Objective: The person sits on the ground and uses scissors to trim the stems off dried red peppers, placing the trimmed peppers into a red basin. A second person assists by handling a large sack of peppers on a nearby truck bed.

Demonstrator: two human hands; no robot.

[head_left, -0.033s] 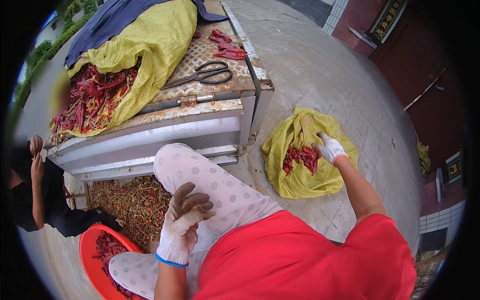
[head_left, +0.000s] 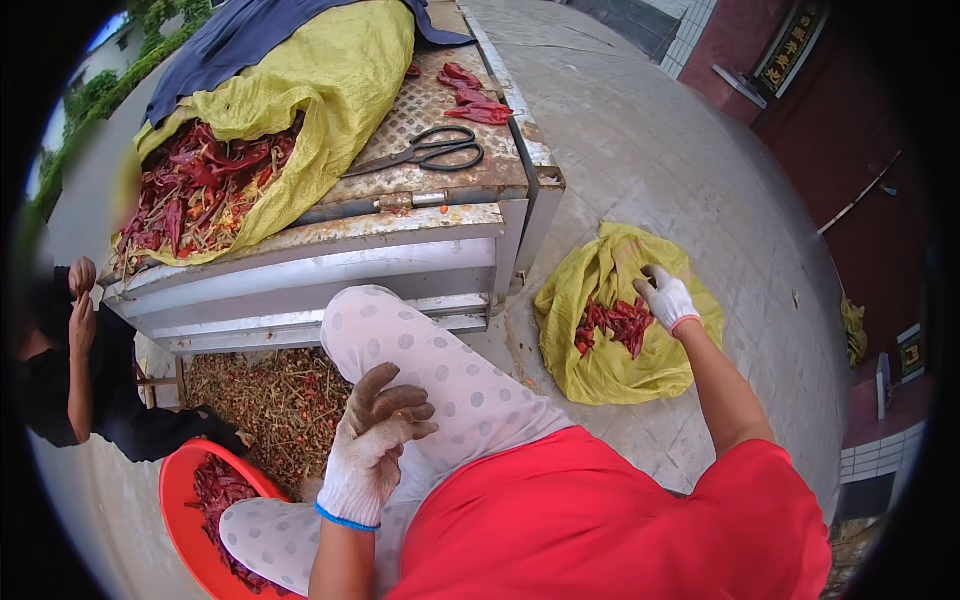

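My right hand (head_left: 665,298), in a white glove with dirty fingertips, reaches over a yellow woven sack (head_left: 572,360) on the ground. Its fingers are apart, with no pepper visible in them. Just beside the fingers, dried red peppers (head_left: 620,325) lie in the sack's mouth. Above my lap my left hand (head_left: 378,435), gloved in white with a blue cuff and brown-stained fingers, is raised with loosely bent fingers apart and nothing seen between them. Next to my leg stands a red basin (head_left: 180,500) holding more dried red peppers (head_left: 222,490).
A rusty metal truck bed (head_left: 420,210) carries black-handled scissors (head_left: 430,150), a few loose peppers (head_left: 478,100) and a large yellow sack (head_left: 345,110) spilling peppers. Stems and scraps (head_left: 265,400) cover the ground below it. A person in black (head_left: 100,385) sits at the left.
The view has shifted slightly, so the truck bed and the ground sack appear a little farther right and lower. Both hands keep nearly the same pose.
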